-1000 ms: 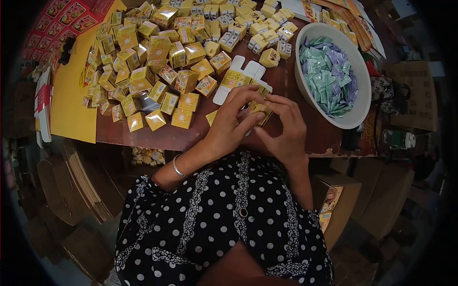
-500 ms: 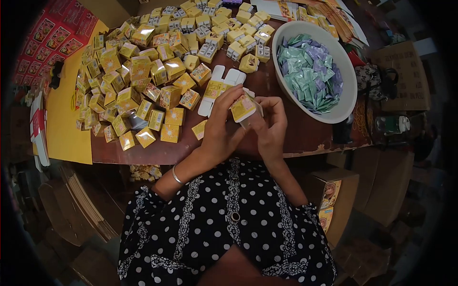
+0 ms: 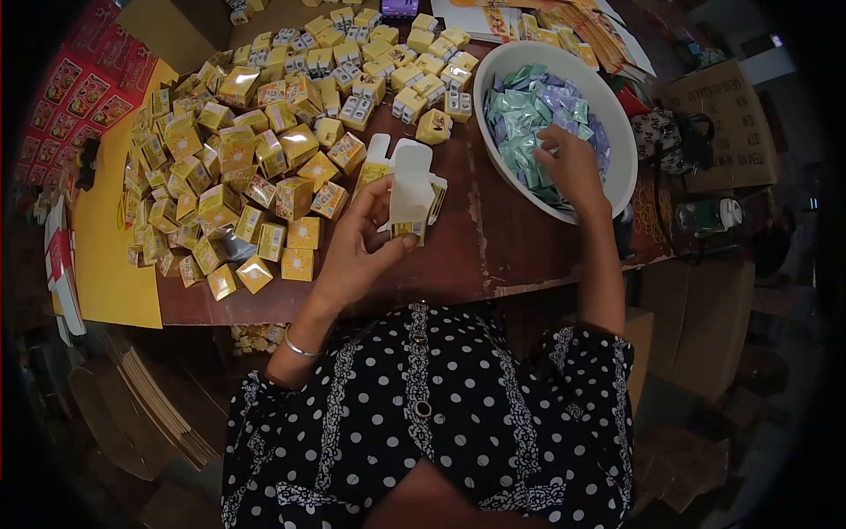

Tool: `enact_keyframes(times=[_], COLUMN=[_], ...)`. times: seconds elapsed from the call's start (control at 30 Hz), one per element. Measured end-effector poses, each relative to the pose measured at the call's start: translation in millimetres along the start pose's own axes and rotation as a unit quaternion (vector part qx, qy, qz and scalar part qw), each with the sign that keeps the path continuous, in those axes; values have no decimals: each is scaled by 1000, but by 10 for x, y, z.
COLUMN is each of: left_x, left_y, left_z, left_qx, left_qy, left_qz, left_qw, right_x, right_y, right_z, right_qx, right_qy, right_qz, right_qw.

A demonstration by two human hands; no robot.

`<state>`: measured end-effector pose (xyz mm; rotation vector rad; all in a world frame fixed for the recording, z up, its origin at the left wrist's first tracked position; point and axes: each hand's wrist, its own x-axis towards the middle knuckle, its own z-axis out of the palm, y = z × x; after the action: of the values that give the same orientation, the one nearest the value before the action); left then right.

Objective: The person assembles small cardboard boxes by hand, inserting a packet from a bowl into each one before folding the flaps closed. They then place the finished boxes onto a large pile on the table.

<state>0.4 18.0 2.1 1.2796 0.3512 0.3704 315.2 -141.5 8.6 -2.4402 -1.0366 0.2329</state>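
My left hand (image 3: 352, 251) is closed around a small yellow carton (image 3: 411, 196), whose white inner flap stands up with the top unfolded. Behind those fingers lie more flat yellow-and-white cartons (image 3: 377, 157), partly hidden. At the right, my right hand (image 3: 577, 175) is over the white bowl (image 3: 626, 132), fingers curved and apart at the green and purple sachets (image 3: 520, 119). Nothing shows between its fingertips. Left of the carton is a large heap of closed yellow boxes (image 3: 233, 154). Small yellow-and-white blocks (image 3: 427, 86) are scattered behind.
Yellow sheeting (image 3: 110, 264) covers the table's left side, beside red printed sheets (image 3: 75, 97). Printed papers (image 3: 582, 40) lie at the back right. A cardboard box (image 3: 718, 123) and a patterned bag (image 3: 661, 137) are beyond the bowl. The table's front edge (image 3: 529, 286) is chipped.
My right hand has left the carton and moved right to the sachets in the bowl. My left hand keeps the carton, now turned with its white flap up. The view has shifted slightly.
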Motion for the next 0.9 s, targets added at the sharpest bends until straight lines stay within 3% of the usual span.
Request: enact_keyframes(times=[0.27,0.37,0.43,0.47,0.57,0.67,0.8,0.83,0.9], left_x=[-15,-12,-3,0,-1,23,13,11,-12], left_y=[-4,14,-27,-27,-17,-15,-88,-95,0], left_z=[-119,-87,-104,-98,-23,86,130,126,129], left_qx=[-95,-62,-64,-64,-35,-1,175,224,246], left_qy=[-42,-36,-30,-20,14,41,98,107,106], left_qz=[-44,-29,-13,-13,-20,-5,110,145,146], left_qw=[994,997,997,998,999,999,973,958,952], right_x=[208,176,10,-49,-268,-569,-757,-770,-763], right_y=[214,199,-132,-223,-500,-926,-1325,-1408,-1446], right_z=[139,105,-89,-128,-183,-178,-130,-180,-202], right_qx=[-115,-11,105,107,372,409,348,281,211], right_qy=[-62,-40,-21,-29,32,51,43,0,-43], right_qz=[-123,-145,17,11,-44,-103,-159,-174,-189], right_qw=[984,989,994,994,927,906,923,944,958])
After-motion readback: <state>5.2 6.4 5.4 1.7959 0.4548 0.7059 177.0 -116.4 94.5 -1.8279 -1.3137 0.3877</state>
